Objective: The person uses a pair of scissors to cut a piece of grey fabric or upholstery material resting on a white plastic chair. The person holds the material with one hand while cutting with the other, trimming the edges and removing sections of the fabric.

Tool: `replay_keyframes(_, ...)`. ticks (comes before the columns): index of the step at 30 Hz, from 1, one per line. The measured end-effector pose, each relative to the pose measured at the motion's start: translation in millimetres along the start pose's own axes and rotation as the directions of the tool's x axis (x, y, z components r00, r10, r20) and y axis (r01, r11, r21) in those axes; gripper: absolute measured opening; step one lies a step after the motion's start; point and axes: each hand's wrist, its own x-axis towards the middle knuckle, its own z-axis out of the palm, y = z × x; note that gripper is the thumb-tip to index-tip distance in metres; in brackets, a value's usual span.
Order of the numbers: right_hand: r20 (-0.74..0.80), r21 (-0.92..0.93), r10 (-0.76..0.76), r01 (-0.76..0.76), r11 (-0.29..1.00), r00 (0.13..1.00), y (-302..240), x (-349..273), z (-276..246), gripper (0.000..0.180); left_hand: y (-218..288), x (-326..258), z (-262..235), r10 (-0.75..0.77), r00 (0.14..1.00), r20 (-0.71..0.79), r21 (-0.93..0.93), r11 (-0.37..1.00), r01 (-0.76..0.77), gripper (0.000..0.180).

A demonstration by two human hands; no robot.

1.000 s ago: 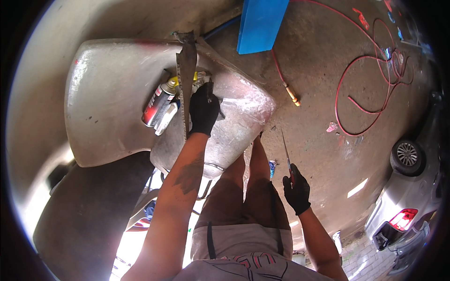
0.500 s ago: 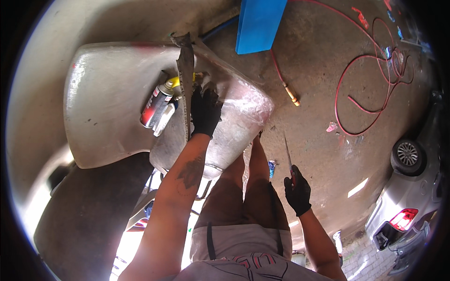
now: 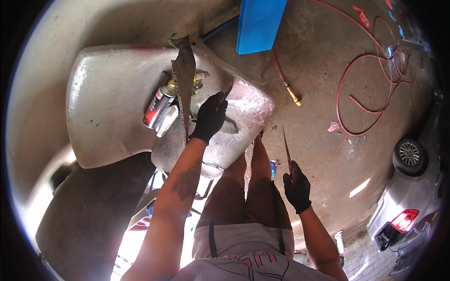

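Observation:
My left hand (image 3: pixel 210 118), in a black glove, is over the grey moulded panel (image 3: pixel 112 103). Its fingers are pinched together, and a thin dark scrap (image 3: pixel 228 92) sticks out past their tips. Another dark flat scrap (image 3: pixel 230 126) lies on the panel beside this hand. A long dark strip (image 3: pixel 184 70) with a toothed edge runs across the panel to the left of the hand. My right hand (image 3: pixel 297 188), also gloved in black, is closed on a red-handled tool with a long thin pointed blade (image 3: pixel 286 145). The blade points away from me, over the floor.
On the panel lie a spray can (image 3: pixel 159 105), a white object (image 3: pixel 168 121) and something yellow partly behind the strip. A blue post (image 3: pixel 260 25) stands ahead. A red hose (image 3: pixel 338 100) coils over the floor (image 3: pixel 309 61). A silver car (image 3: pixel 408 192) is at right.
My left hand has shifted slightly right, and its fingers have drawn together, exposing the dark flat scrap on the panel. The right hand with the tool has hardly moved.

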Motion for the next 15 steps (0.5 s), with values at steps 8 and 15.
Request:
replay_keyframes(8,-0.019,0.043,-0.064,0.065,0.997,0.998,-14,18,-1,0.049,-17,-22,-14,-0.059,0.997,-0.048,0.225,0.972,0.068,0.040)
replay_keyframes(15,0.025,0.027,-0.053,0.052,0.998,0.998,-12,20,-3,0.050,-24,-16,0,-0.126,0.976,-0.177,0.324,0.929,0.179,0.045)
